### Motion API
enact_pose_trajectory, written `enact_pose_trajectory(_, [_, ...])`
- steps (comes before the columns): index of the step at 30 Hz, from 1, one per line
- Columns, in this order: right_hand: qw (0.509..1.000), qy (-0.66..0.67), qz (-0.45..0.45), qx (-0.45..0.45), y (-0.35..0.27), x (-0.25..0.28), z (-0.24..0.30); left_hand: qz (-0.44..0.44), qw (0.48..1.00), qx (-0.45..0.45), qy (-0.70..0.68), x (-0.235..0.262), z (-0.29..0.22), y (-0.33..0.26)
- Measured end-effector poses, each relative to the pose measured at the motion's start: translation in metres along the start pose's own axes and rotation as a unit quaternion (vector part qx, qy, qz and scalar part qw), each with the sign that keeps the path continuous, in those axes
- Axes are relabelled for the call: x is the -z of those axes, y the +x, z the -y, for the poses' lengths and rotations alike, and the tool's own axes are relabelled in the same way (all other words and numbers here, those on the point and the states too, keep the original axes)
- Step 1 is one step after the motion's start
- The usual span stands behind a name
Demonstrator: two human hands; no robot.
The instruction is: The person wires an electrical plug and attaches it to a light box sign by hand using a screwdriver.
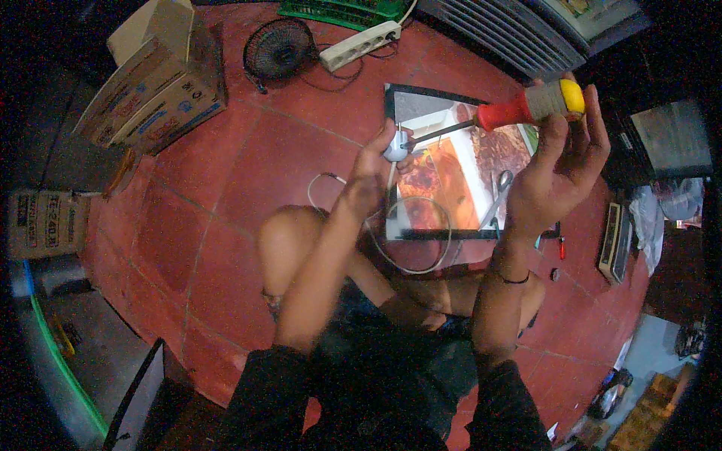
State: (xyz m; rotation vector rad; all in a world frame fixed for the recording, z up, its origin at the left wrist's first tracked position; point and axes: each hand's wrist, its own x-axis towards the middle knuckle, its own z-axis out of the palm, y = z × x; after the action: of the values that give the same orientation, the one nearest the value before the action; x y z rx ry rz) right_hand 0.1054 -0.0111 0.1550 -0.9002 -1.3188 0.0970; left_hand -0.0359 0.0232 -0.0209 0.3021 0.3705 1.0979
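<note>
I had my L hand point(372, 156) gripping the white plug point(393, 147) over the board's point(440, 234) L edge, R hand point(555, 177) gripping the screwdriver point(505, 114), tip approx. at plug, which looked unopened, progress otherwise unclear.

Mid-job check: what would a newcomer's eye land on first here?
First, the large screwdriver with the red, grey and yellow handle, right of centre in the right hand, pointing toward the rounded white plug in the left hand. Next, the black-edged rectangular panel covered in bright colour pictures, lying behind them on the red tiled floor.
</note>
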Motion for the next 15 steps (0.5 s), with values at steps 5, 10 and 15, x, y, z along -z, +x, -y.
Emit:
enact_pose_trajectory(5, [1.0, 0.013, -0.016, 0.007, 0.005, 0.007, -0.005, -0.017, 1.0, 0.003, 0.012, -0.007, 0.0, -0.006])
enact_pose_trajectory(10, [0.995, 0.005, 0.089, 0.055, 0.01, 0.017, -0.002, -0.015, 1.0, 0.011, -0.003, -0.002, 0.0, -0.003])
enact_pose_trajectory(15, [0.985, -0.029, 0.134, 0.108, 0.013, 0.015, 0.008, -0.049, 0.998, 0.008, 0.04, -0.011, -0.001, -0.005])
